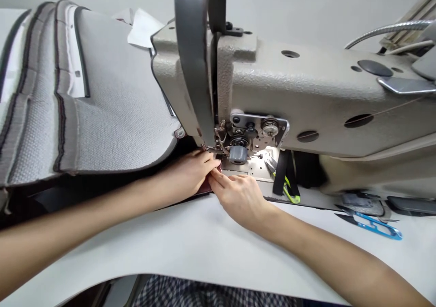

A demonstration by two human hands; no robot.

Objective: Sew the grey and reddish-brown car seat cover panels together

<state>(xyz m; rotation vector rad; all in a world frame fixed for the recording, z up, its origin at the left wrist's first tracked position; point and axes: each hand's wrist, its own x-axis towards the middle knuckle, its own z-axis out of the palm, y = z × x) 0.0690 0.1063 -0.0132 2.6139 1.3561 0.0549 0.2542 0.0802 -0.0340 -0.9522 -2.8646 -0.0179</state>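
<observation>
My left hand [189, 174] presses down beside the needle area of the sewing machine [293, 89], its fingers bent together over a dark piece of material. My right hand [240, 200] meets it from the other side, fingers drawn together at the edge of that piece. A dark red strip [205, 188] of the material shows just below the left palm; the rest is mostly covered by my hands. The fingertips of both hands touch or nearly touch in front of the presser foot, which is partly hidden behind the machine head.
Grey woven fabric panels [119, 111] with dark edges are layered at the left. Yellow-green snips [292, 192] and black strips [279, 173] lie right of the needle. Blue thread snips [378, 225] rest farther right on the white table [190, 239]. A white scrap [143, 29] is behind.
</observation>
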